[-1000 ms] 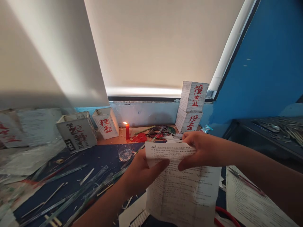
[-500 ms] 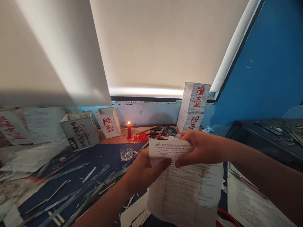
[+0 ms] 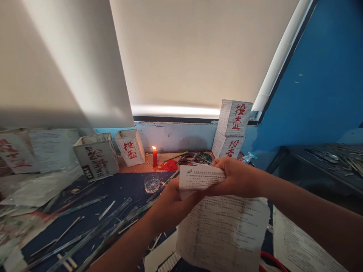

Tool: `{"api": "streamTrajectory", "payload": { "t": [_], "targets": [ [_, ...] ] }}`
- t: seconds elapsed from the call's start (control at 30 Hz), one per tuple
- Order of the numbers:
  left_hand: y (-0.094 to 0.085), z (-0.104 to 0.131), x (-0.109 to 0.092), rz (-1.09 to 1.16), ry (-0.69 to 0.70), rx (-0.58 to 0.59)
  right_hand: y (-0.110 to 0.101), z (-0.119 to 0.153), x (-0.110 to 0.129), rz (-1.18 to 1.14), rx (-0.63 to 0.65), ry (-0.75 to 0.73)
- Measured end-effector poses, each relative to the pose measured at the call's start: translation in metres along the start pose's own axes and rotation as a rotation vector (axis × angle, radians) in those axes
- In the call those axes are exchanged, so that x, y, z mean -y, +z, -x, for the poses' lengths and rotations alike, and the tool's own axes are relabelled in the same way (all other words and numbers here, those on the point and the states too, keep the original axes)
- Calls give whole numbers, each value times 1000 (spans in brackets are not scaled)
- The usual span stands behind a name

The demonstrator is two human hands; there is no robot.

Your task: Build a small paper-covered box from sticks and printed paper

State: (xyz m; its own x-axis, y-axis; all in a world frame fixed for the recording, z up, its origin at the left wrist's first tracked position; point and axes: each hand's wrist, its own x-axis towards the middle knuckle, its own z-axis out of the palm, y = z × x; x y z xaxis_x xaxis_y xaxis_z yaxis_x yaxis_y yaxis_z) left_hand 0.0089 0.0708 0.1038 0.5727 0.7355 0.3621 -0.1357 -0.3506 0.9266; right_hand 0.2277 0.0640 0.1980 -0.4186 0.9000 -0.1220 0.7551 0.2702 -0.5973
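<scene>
A printed sheet of paper [image 3: 224,230] hangs between my hands, its upper part folded over toward me. My left hand [image 3: 178,202] grips the fold's left side, thumb in front and fingers behind. On the right side of the fold my right hand [image 3: 238,177] is closed, its thumb reaching across to meet the left thumb. The fingers behind the paper are hidden. Below the sheet's lower right corner, part of a red handle loop [image 3: 272,260] shows. Another printed sheet [image 3: 300,234] lies to the right, under my right forearm.
A lit red candle [image 3: 154,158] stands at the back, near a clear round dish [image 3: 152,183]. Paper-covered boxes with red characters stand left [image 3: 130,147] and stacked right [image 3: 234,119]. Thin sticks and plastic wrappers [image 3: 113,223] litter the dark table. More sticks lie on a black surface [image 3: 306,166].
My right hand has slid slightly left along the fold, and the thumbs now meet. The candle flame leans a little. The boxes have stayed put.
</scene>
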Motion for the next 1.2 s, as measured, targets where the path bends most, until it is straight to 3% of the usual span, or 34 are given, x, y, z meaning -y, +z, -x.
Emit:
{"api": "streamTrajectory", "payload": {
  "t": [0.27, 0.47, 0.57, 0.7, 0.8, 0.93, 1.1, 1.2],
  "targets": [
    [-1, -1, -2, 0, -18, 18, 5, -3, -9, -67, -2, -2],
    [-2, 0, -1, 26, -45, 20, -16, 12, 12, -105, 43, 32],
    [-5, 2, -1, 21, -82, 31, -26, 33, 12, -83, -94, 56],
    [-7, 5, -7, -8, -60, 118, -29, 70, -23, -80, -355, 97],
    [-6, 7, -13, 29, -56, 122, -14, 101, -63, -111, -425, 196],
    [-6, 16, -11, 103, -132, 98, 28, 130, -110, -210, -422, 246],
    [-14, 35, 17, 71, -126, 143, 83, 143, -150, -173, -507, 271],
    [-14, 37, 36, 70, -240, 127, 99, 144, -169, -172, -481, 268]
  ]
}}
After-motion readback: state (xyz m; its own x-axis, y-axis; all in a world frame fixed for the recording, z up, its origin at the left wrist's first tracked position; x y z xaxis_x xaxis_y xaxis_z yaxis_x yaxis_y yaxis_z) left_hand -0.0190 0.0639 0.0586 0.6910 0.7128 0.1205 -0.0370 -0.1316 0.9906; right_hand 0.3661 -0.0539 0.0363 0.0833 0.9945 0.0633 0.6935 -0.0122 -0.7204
